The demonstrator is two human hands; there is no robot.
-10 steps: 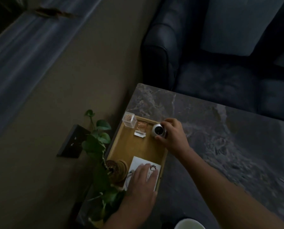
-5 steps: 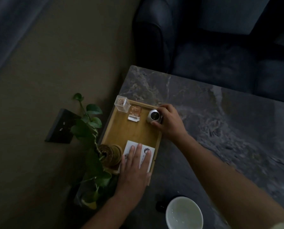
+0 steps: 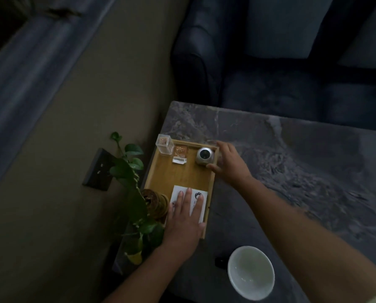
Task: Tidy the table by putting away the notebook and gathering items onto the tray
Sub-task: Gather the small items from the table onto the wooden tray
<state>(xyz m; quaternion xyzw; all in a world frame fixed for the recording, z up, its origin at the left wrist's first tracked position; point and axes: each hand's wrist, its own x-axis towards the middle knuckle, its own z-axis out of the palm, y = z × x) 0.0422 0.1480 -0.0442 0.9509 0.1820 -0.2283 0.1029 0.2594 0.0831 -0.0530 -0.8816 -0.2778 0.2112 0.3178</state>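
Observation:
A wooden tray lies at the left edge of the dark marble table. On it stand a clear toothpick box, a small clear block, a round silver gadget, a stack of wooden coasters and a white card. My left hand rests flat on the white card, fingers spread. My right hand sits at the tray's far right corner, fingers loosely curled just beside the silver gadget, thumb near its base. No notebook is in view.
A white bowl stands near the table's front edge, with a small black object to its left. A leafy plant hangs over the tray's left side. A dark armchair stands behind the table. A black plate lies on the floor.
My right hand has loosened from the silver gadget and drawn slightly to the right, leaving it standing on the tray. My left hand stays flat on the white card.

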